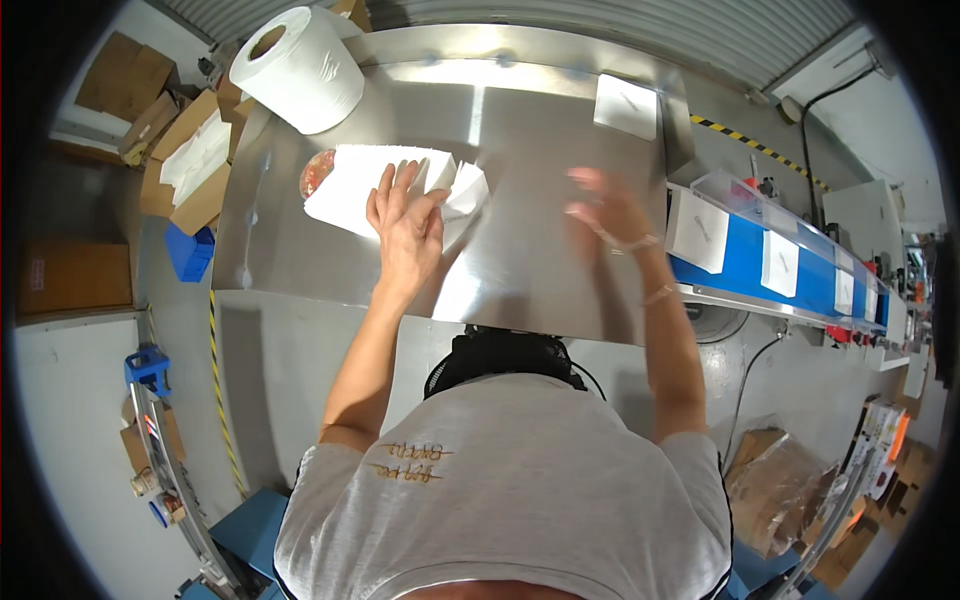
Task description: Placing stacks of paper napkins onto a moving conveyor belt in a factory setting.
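My left hand [408, 215] lies on a row of white flat packets [350, 190] on the steel table, its fingers stretched out over them. At its right the last packets [466, 190] lean apart like a fan. A round reddish thing [318, 173] pokes out at the row's left end, mostly covered. My right hand [612, 212] is over the right part of the table, blurred by motion, thumb and fingers apart with nothing seen between them. A single white packet [627, 106] lies at the table's far right corner.
A large white roll [310, 80] stands at the far left of the steel table [530, 130]. Right of the table runs a blue conveyor belt [745, 262] carrying several white packets, with a clear guard [790, 225] along it. An open cardboard box [205, 190] and blue bin [188, 250] are left.
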The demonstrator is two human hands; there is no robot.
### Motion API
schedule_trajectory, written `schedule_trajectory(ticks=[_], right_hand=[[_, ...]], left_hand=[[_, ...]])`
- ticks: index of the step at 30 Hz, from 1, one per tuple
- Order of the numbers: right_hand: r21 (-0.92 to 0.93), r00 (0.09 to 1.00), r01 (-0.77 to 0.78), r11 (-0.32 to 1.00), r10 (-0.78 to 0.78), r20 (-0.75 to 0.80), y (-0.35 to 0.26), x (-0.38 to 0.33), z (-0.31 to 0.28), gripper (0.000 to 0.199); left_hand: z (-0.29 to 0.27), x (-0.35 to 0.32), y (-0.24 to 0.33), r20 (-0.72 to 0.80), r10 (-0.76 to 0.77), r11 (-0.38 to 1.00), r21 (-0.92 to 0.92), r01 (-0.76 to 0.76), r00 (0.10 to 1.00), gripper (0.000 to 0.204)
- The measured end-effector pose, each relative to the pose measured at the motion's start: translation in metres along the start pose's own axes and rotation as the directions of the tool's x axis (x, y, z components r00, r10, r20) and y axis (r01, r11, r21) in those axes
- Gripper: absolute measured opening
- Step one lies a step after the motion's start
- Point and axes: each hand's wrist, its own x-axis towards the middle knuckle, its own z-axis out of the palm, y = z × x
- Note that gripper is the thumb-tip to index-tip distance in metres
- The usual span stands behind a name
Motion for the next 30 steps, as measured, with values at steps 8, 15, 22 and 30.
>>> schedule_trajectory(ticks=[8,15,22,30], right_hand=[[0.289,0.963,0.215,0.933,-0.251,0.093,-0.047,0.075,0.061,0.043],[0.598,0.83,-0.403,0.693,0.552,-0.081,0.018,-0.021,0.022,0.024],[-0.308,0.58,-0.809,0.501,0.593,-0.559,0.108,-0.1,-0.069,0.048],[0.285,0.989,-0.103,0.953,0.068,0.13,-0.036,0.031,0.017,0.051]], left_hand=[[-0.003,0.007,0.006,0.033,0.005,1.0,0.004,-0.005,0.999,0.036],[-0.01,0.004,-0.018,0.001,-0.031,0.991,0.127,0.031,1.0,0.036],[-0.006,0.005,-0.018,-0.02,-0.039,0.997,0.067,0.04,0.999,0.03],[-0.007,0.004,-0.021,0.012,-0.028,0.999,0.017,0.028,1.0,0.026]])
